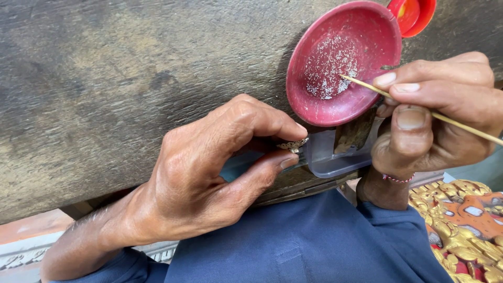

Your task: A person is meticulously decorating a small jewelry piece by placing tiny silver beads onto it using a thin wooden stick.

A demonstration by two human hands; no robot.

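Observation:
My left hand (209, 167) pinches a small ornate metal piece (292, 145) between thumb and forefinger at the front edge of a worn wooden bench (105, 78). My right hand (435, 110) grips a thin wooden stick (445, 118) like a pen. The stick's tip rests inside a shallow red dish (367, 31) that holds a scatter of tiny pale grains (330, 68). The dish sits tilted just above my right hand's fingers.
A clear plastic box (327, 157) lies between my hands at the bench edge. A red-orange lid (414, 14) sits behind the dish. A gold and red carved ornament (461, 220) lies at the lower right. My blue trouser leg (304, 246) fills the bottom.

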